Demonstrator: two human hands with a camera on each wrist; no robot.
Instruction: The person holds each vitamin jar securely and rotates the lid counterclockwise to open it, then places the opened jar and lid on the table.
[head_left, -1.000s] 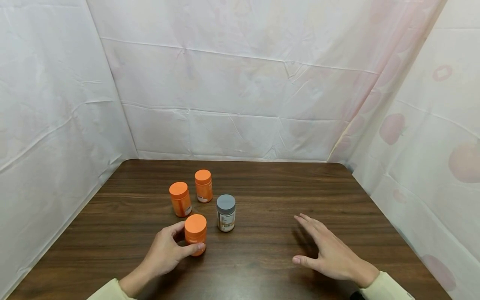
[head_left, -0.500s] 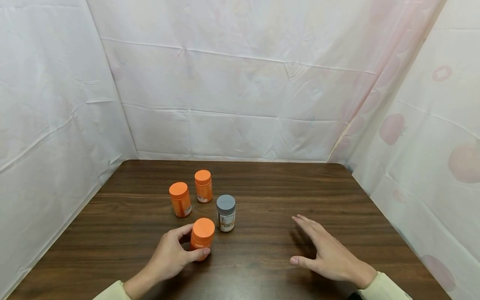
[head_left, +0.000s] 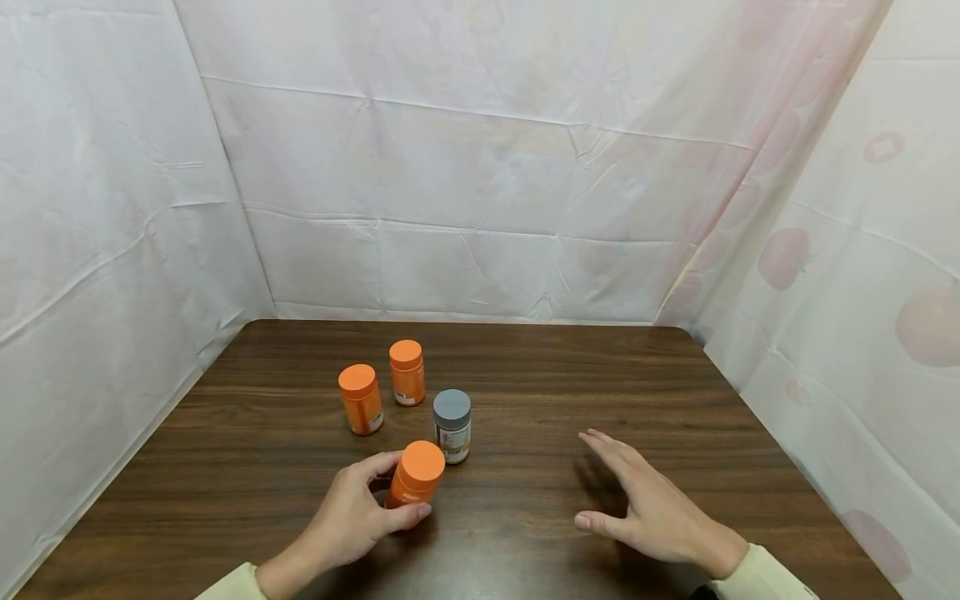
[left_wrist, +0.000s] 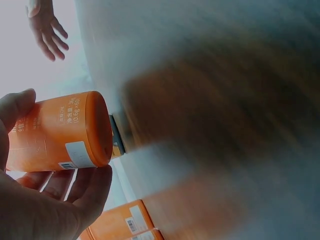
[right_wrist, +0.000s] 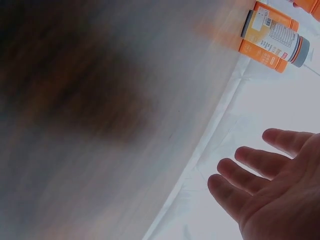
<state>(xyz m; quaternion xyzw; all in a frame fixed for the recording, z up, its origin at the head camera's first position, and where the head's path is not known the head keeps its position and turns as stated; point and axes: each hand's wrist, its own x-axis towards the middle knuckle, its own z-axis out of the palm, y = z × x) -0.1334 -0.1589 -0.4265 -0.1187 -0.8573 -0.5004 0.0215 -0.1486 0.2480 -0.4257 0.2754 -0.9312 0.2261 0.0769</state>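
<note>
Your left hand (head_left: 351, 515) has thumb and fingers clamped around an orange, cylindrical plastic bottle with an orange lid (head_left: 421, 463), tilted with its top leaning right, at the near left of the dark brown wood-grain table (head_left: 555, 392). Just beyond it stands a pale, cylindrical bottle with a grey lid (head_left: 452, 423); two matching upright orange bottles (head_left: 362, 402) stand farther left. Your right hand (head_left: 656, 510), well apart on the right, holds nothing, its fingers extended and thumb spread.

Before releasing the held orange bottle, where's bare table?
Bare: between the gray-lidded bottle and right hand; from left hand to left edge of table. Crowded: among that bottle, the held bottle and two other orange bottles.
</note>
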